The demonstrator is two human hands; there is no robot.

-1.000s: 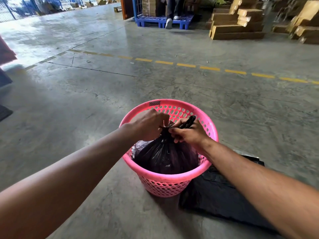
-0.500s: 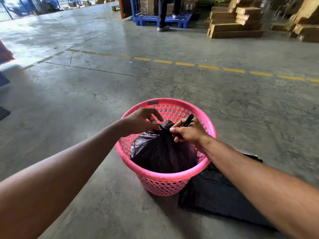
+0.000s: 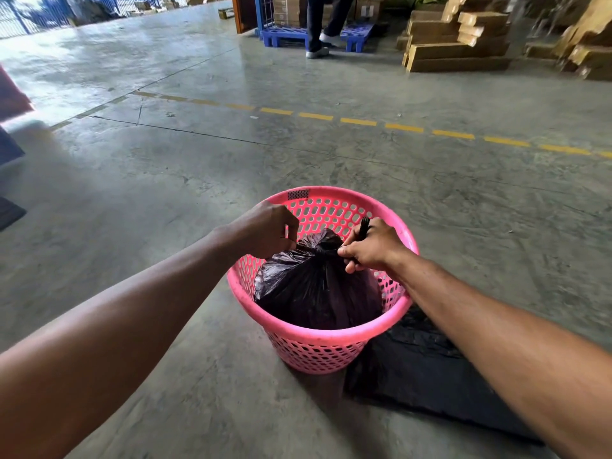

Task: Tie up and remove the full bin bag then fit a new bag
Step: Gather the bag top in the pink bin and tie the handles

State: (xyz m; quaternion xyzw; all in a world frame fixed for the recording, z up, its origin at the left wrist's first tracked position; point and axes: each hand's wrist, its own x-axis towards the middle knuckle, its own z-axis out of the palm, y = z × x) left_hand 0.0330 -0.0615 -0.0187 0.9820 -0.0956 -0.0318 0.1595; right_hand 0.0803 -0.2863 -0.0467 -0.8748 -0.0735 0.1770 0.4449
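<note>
The bin bag (image 3: 318, 286) is thin, glossy, crinkled black plastic; the basket (image 3: 318, 346) is smooth pink perforated plastic. The floor (image 3: 198, 154) is scuffed grey concrete with a dull sheen.

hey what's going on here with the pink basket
A person is tying off a full black bin bag that sits inside a pink basket on a concrete floor. The right hand pinches the gathered neck of the bag and holds a strip of plastic that sticks up past the fingers; the left hand is at the neck from the other side. The bag has not been lifted out. Flat black plastic, possibly the new bag, lies beside the basket.
</note>
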